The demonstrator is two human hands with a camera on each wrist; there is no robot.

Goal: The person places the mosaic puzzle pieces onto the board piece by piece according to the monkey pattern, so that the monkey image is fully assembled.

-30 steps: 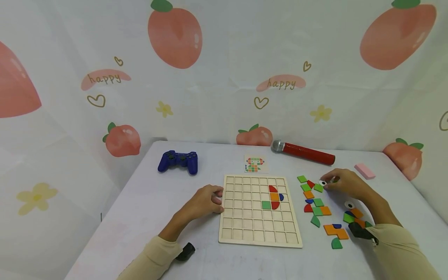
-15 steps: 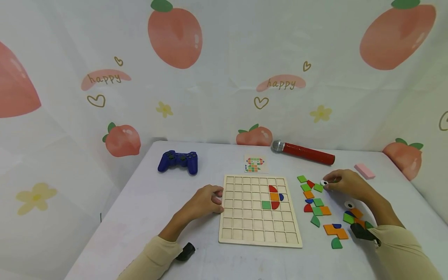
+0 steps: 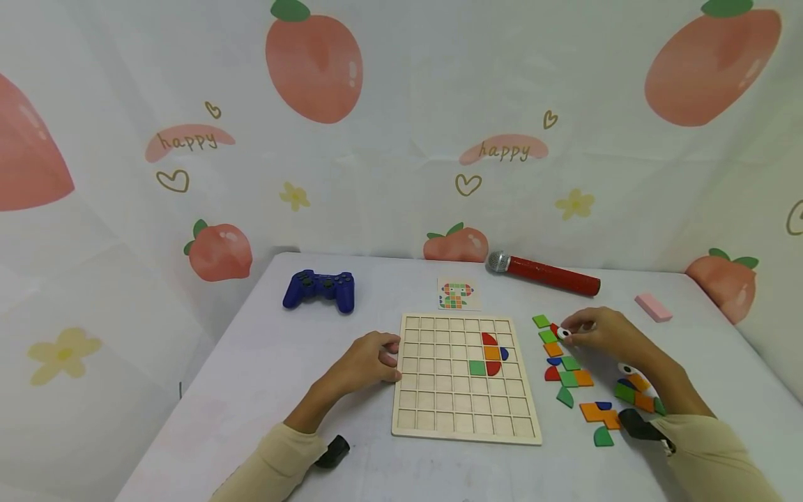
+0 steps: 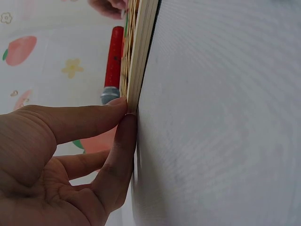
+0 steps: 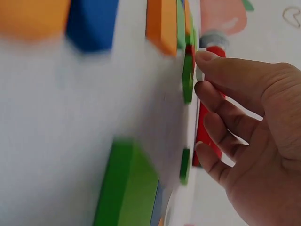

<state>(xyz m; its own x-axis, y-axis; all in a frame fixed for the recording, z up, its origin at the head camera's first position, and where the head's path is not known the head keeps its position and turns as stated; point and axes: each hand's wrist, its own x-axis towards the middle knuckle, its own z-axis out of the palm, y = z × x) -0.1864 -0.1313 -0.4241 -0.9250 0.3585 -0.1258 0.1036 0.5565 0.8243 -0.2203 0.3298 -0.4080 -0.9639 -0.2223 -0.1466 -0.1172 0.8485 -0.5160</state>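
At the left edge of a square wooden grid board (image 3: pixel 439 404), my left hand (image 3: pixel 362 361) pinches the rim between thumb and fingers; the left wrist view shows the thumb (image 4: pixel 89 121) right at that rim. A green square (image 3: pixel 478 367), an orange square (image 3: pixel 492 353), two red quarter-rounds and a blue half-round lie in the board's right-hand cells. My right hand (image 3: pixel 605 333) holds a white round eye tile (image 3: pixel 564 333) with a black pupil between thumb and index finger, just over the loose tiles right of the board. In the right wrist view the eye tile (image 5: pixel 200 70) shows edge-on.
Loose green, orange, red and blue tiles (image 3: pixel 569 378) lie right of the board, and another eye tile (image 3: pixel 624 368) sits near my right forearm. Behind the board is a pattern card (image 3: pixel 459 294). A blue game controller (image 3: pixel 319 289), red microphone (image 3: pixel 552 275) and pink block (image 3: pixel 654 307) stand farther back.
My right hand has lifted the eye tile and carried it left, toward the board, uncovering a green tile's former spot from view. My left hand stays at the board's edge.
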